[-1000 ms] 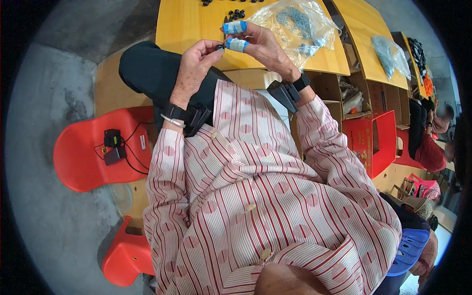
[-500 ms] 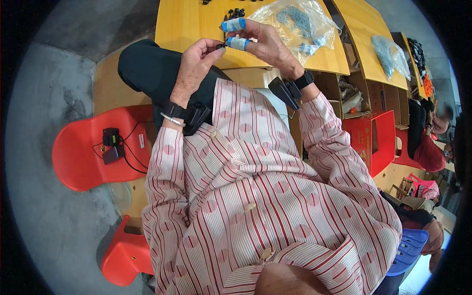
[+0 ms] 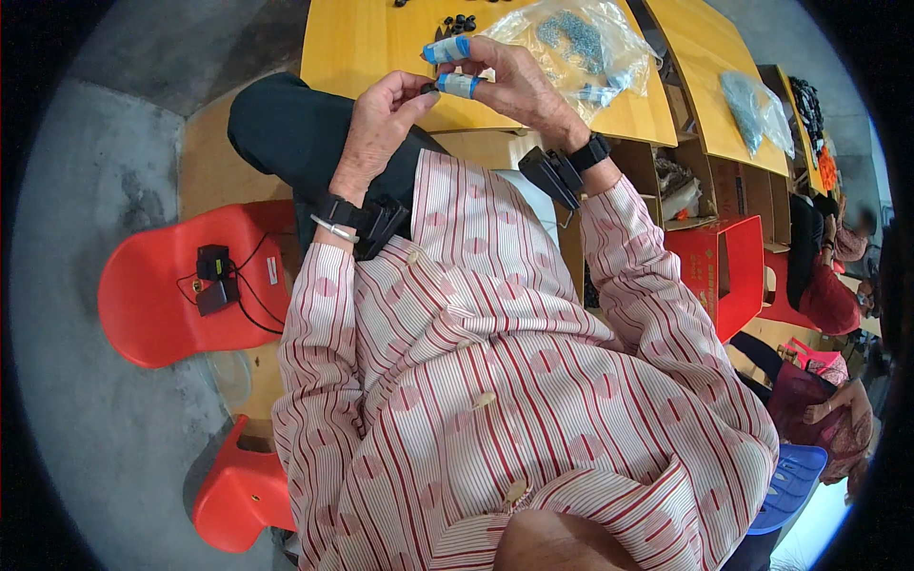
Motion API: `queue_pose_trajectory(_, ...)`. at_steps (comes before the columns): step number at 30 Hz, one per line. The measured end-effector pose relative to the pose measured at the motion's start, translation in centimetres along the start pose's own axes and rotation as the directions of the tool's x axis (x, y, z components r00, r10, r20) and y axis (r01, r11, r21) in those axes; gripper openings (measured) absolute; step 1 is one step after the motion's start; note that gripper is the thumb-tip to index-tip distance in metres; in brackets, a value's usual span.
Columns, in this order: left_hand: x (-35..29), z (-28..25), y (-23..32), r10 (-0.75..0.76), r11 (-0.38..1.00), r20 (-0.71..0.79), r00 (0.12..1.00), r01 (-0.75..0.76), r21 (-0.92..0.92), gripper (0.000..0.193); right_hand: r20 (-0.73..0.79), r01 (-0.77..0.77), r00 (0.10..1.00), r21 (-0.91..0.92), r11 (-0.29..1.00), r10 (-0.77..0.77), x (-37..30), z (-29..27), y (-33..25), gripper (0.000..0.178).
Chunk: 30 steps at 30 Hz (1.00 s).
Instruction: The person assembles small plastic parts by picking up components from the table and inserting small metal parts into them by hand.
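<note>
My left hand [image 3: 378, 122] pinches a small black part [image 3: 427, 88] between thumb and fingertips at the near edge of the yellow table [image 3: 367, 38]. Close against it is my right hand [image 3: 522, 88], its thumb and a finger wrapped in blue tape. The right fingers curl toward the black part; whatever lies between their tips is too small to make out. Just beyond the fingertips, several small black pieces [image 3: 463, 23] lie on the table. To the right of them, a clear plastic bag [image 3: 624, 71] spreads open with many small silvery pieces [image 3: 571, 40] in it.
Another bag of silvery pieces [image 3: 747, 105] rests on the table to the right. Below it stands a red box [image 3: 703, 271] beside open shelves [image 3: 685, 157]. A red chair [image 3: 157, 295] at my left holds black devices with cables. Other people sit at far right.
Both hands stay nearly in place, with the right fingertips shifting slightly left and down. At the far right, a person has moved, and their arm now shows.
</note>
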<state>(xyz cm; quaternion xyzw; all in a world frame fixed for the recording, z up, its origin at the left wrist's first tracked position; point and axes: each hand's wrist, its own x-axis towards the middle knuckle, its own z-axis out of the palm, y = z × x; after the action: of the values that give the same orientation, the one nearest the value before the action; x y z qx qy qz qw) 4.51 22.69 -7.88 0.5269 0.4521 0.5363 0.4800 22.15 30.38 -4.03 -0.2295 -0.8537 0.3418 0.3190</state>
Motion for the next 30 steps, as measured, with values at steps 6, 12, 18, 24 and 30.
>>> queue_pose_trajectory(6, 0.1, -0.1, -0.6, 0.02, 0.999, 0.003, 1.0, -0.021, 0.041, 0.019, 0.045, 0.037, 0.998, -0.076, 0.996, -0.034, 0.4, -0.1, 0.0, 0.035)
queue_pose_trajectory(12, 0.1, 0.0, -0.9, 0.071, 0.985, -0.017, 0.997, -0.067, 0.16, 0.021, 0.074, 0.135, 0.99, -0.237, 0.962, -0.12, 0.7, -0.5, -0.1, 0.032)
queue_pose_trajectory(18, -0.1, 0.1, -0.2, 0.098, 0.969, -0.008, 0.995, -0.094, 0.23, 0.02, 0.105, 0.191, 0.98, -0.288, 0.938, -0.168, 1.2, -0.6, -0.3, 0.033)
queue_pose_trajectory(24, -0.1, -0.1, 0.0, 0.013, 0.995, -0.002, 1.0, -0.013, 0.1, 0.024, 0.127, 0.096, 0.99, -0.24, 0.966, -0.067, 0.8, -0.6, -0.4, 0.03)
queue_pose_trajectory(30, 0.0, -0.4, -0.2, -0.027, 0.996, 0.009, 1.0, 0.028, -0.085, 0.026, 0.038, -0.106, 0.994, 0.02, 0.994, 0.106, 0.1, -0.6, 0.0, 0.033)
